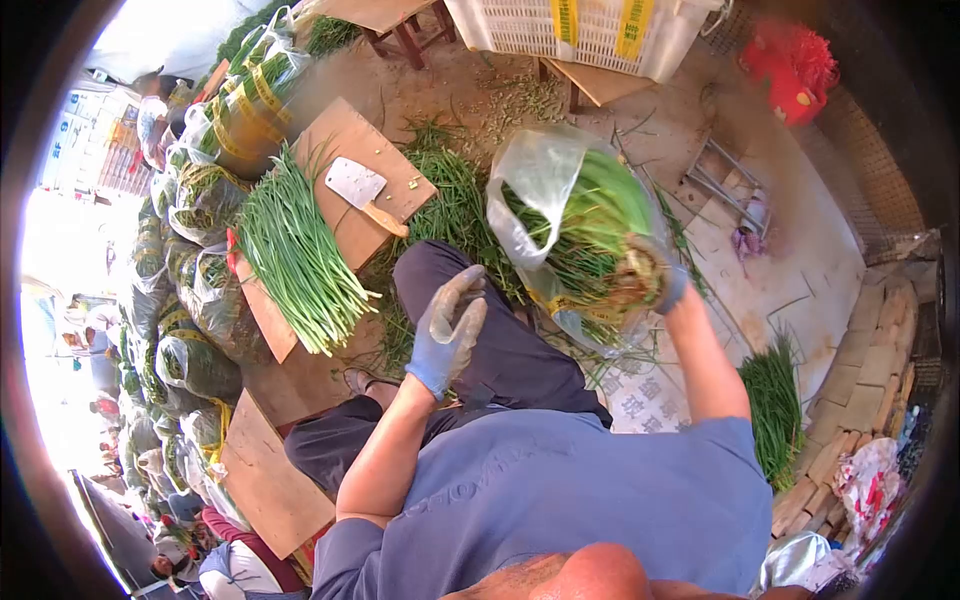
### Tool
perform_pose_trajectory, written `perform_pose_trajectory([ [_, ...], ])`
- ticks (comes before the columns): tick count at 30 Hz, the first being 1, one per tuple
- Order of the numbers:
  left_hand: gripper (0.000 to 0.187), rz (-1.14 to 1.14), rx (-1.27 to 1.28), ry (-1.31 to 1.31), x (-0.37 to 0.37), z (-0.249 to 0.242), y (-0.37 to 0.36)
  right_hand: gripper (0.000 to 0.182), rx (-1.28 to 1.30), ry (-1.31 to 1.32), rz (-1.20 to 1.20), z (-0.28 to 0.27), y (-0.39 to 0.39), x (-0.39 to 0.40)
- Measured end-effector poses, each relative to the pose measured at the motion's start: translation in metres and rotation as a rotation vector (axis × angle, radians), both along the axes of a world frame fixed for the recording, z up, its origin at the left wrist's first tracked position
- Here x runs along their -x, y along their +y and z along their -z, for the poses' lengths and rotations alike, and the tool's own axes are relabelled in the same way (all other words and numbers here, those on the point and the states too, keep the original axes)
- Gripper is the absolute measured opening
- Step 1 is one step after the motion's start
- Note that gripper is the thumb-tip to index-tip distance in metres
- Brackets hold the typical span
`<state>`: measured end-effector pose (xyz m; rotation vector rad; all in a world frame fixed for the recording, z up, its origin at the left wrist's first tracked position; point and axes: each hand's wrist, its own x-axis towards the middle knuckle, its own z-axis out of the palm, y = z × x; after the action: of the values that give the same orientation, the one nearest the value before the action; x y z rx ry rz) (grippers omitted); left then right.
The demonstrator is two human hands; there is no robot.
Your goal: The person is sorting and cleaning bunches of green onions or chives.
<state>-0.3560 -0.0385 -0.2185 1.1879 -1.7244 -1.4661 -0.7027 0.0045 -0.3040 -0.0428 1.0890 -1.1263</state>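
My left hand (448, 335), in a blue-grey work glove, is raised above my knee with its fingers apart and nothing in it. At the right, my right hand (668, 277), gloved too, grips a thick bunch of garlic chives (612, 200) near the brown root end; some of its fingers are hidden. A clear plastic bag (537, 165) lies around the left and lower sides of this bunch. Left of my knee, trimmed chives (300, 262) rest in a neat pile on a wooden board. Beyond them a cleaver (356, 186) with a wooden handle lies on the board (345, 140).
Loose chives (455, 195) cover the floor ahead of my knee. Bagged greens (200, 295) are stacked along the left. A white crate (590, 35) stands ahead, with a metal stool frame (725, 185) at the right. Another chive bunch (772, 405) lies by my right side.
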Motion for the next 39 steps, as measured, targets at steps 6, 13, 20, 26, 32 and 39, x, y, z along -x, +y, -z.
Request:
perform_pose_trajectory([
  [6,0.057,0.297,-0.284,0.106,0.020,-0.004,0.007,0.020,0.345,-0.038,0.287,-0.112,0.055,0.002],
  [13,0.097,0.444,-0.226,0.427,0.009,-0.019,-0.047,0.032,0.489,-0.163,0.078,-0.129,0.045,-0.104],
  [20,0.083,0.198,-0.420,0.903,-0.072,-0.092,-0.044,0.047,0.490,-0.168,-0.443,-0.155,0.013,-0.236],
  [26,0.082,-0.146,-0.448,1.268,-0.113,-0.087,-0.030,0.053,0.418,-0.184,-0.932,-0.118,-0.010,-0.283],
  [32,0.083,-0.076,-0.340,1.312,-0.154,-0.071,-0.045,0.055,0.372,-0.223,-1.109,-0.093,-0.026,-0.318],
  [39,0.058,0.058,-0.154,0.882,-0.188,-0.079,-0.047,0.064,0.889,0.239,-1.216,-0.106,-0.086,-0.268],
])
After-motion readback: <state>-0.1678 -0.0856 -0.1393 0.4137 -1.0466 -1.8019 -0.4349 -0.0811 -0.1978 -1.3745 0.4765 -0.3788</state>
